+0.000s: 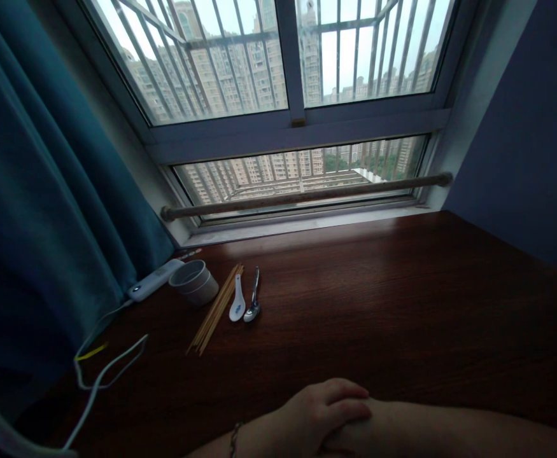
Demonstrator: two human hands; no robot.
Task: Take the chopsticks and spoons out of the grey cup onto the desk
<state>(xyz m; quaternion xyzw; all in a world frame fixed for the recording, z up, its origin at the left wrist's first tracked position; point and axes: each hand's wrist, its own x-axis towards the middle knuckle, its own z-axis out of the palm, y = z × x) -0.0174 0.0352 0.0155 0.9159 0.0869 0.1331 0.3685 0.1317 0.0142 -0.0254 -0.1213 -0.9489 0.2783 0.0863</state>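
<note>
L hand (323, 410) lies flat over R hand (354, 436), both empty, resting on table (402, 305); nothing gripped. Chopsticks (215, 310), spoons (244, 299), cup (195, 282) lie untouched, well apart.

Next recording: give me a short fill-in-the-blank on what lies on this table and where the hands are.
1. The white spoon lies between the wooden sticks and the ____ spoon.
2. The small cup lies tipped on its ____.
3. The left hand rests on top of the right ____.
4. Both hands hold ____.

Missing words: metal; side; forearm; nothing
</note>
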